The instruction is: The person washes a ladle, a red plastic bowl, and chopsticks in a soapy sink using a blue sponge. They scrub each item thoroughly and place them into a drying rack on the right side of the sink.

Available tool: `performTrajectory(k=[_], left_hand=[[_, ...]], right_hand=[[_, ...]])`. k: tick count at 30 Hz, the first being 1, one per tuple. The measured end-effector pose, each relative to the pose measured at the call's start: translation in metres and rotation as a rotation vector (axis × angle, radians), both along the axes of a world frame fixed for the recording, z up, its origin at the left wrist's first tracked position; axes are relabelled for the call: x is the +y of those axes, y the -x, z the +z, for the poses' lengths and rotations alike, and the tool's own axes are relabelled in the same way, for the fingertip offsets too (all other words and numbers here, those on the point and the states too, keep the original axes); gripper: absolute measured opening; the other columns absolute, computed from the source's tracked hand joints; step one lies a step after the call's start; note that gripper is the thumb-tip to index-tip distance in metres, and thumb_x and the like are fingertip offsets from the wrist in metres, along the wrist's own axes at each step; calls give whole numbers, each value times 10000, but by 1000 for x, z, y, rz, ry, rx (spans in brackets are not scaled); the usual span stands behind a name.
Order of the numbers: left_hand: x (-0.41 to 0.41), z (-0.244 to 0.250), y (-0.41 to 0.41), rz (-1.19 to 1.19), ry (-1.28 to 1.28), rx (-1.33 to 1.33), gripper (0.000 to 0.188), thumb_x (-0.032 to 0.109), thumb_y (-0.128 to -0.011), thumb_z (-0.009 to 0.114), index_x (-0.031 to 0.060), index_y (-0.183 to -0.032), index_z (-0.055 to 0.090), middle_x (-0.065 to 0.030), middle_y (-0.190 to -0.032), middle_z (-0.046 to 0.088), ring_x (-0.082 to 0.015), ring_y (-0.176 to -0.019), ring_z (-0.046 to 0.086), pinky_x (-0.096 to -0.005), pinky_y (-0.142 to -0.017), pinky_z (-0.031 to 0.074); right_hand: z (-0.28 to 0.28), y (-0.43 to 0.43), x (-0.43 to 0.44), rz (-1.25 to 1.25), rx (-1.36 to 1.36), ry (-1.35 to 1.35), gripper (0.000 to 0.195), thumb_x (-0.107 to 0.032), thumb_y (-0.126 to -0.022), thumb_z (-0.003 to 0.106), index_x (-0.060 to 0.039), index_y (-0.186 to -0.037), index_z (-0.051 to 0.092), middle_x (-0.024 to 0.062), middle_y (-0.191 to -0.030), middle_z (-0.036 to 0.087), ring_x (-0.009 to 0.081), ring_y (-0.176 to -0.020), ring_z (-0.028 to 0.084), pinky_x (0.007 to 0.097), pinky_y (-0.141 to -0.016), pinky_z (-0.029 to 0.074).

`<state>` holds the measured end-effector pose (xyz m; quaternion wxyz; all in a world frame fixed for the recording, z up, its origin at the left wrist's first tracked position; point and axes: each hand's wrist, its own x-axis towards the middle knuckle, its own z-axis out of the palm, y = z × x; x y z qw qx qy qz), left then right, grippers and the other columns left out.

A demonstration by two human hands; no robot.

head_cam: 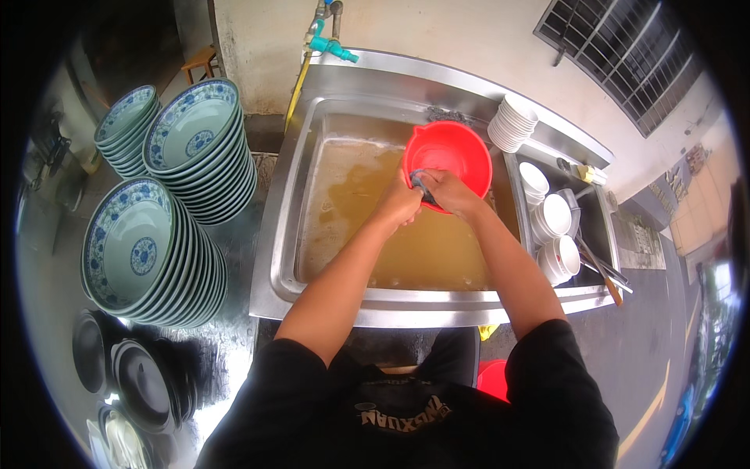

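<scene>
Over the murky brown water (pixel 351 193) in the steel sink (pixel 280 252), a red plastic bowl (pixel 460 155) is tilted with its inside towards me. My left hand (pixel 401 198) grips the bowl's near left rim. Pressed against that same rim is a dark grey scrubbing pad (pixel 423 183), held in the fingers of my right hand (pixel 450 192). Both hands meet at the rim, so the left fingertips behind the bowl are partly hidden.
Tall stacks of blue-patterned bowls (pixel 143 255) stand on the metal table (pixel 234 346) at left, near black dishes (pixel 143 381). White bowls (pixel 554 217) and long-handled utensils (pixel 603 272) fill the right basin. Small white dishes (pixel 514 123) are stacked on the sink's back ledge. A green tap (pixel 334 48) juts out behind.
</scene>
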<state>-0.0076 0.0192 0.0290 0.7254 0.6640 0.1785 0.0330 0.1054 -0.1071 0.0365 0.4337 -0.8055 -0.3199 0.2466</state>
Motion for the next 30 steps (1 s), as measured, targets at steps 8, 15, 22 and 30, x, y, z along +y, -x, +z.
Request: performTrajectory(k=[8, 15, 22, 30], left_hand=[[-6, 8, -5, 37, -23, -25, 384, 108, -1038, 475, 122, -1415, 403, -51, -661, 556, -104, -430, 443, -294, -372, 336], [0, -2, -1, -6, -93, -27, 466, 104, -1033, 465, 145, -1486, 363, -66, -693, 567, -119, -459, 474, -311, -398, 382], [4, 11, 10, -213, -167, 85, 482, 121, -1019, 488, 130, -1491, 386, -43, -664, 525, -89, -430, 401, -292, -372, 316], [18, 5, 5, 19, -698, 54, 719, 197, -1010, 530, 258, -1651, 210, -225, -1190, 714, -421, -1078, 680, -527, -927, 524]], right_hand=[[38, -31, -21, 135, -1356, 986, 298, -264, -923, 657, -71, -1123, 767, 107, -1276, 672, 343, -1261, 549, 466, -984, 507], [18, 9, 6, 183, -328, 82, 233, -57, -895, 652, -25, -1115, 722, 166, -1201, 633, 340, -1145, 609, 433, -965, 520], [58, -45, -23, 833, -1679, 206, 315, -156, -806, 676, -15, -1082, 730, 90, -1285, 626, 284, -1294, 533, 404, -1028, 503], [20, -52, -56, 527, -1521, 532, 296, -129, -865, 654, -61, -1137, 748, 94, -1232, 684, 269, -1240, 587, 365, -1084, 457]])
